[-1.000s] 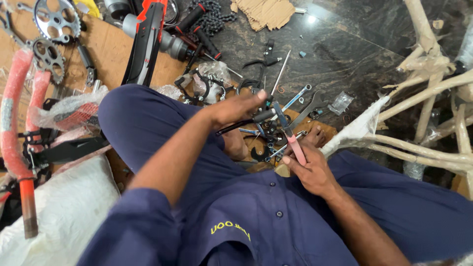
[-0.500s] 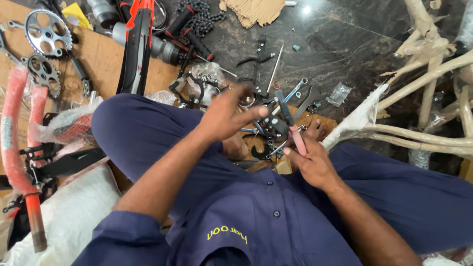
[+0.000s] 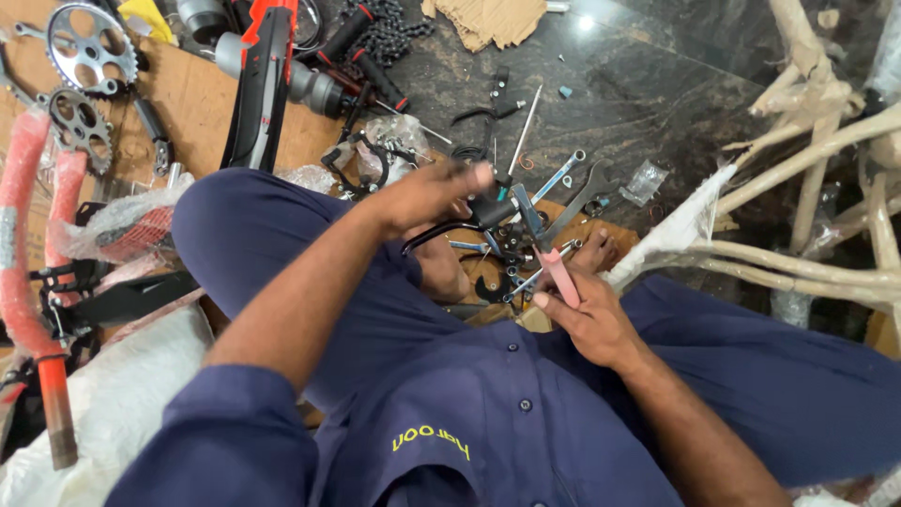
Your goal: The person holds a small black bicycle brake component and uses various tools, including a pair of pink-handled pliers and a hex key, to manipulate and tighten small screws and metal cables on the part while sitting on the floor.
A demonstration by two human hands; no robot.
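Observation:
My left hand [image 3: 427, 199] grips a small black brake lever part [image 3: 469, 221] with a curved black arm, held above my lap. My right hand [image 3: 587, 319] holds pliers with pink handles [image 3: 556, 272]; their dark jaws [image 3: 526, 211] meet the black part from the right. Both hands work close together over my crossed legs in dark blue trousers. Below them on the floor lie small metal parts and spanners [image 3: 563, 174].
A red and black bicycle frame piece [image 3: 263, 84], chainrings [image 3: 80, 47], a black chain [image 3: 385, 33] and torn cardboard [image 3: 488, 19] lie ahead. Red wrapped tubes [image 3: 28, 235] sit at left. Paper-wrapped bicycle frames [image 3: 807, 188] stand at right on the dark stone floor.
My left hand has shifted slightly along the black part and turned it; the pliers stay against it. The view has tilted a little.

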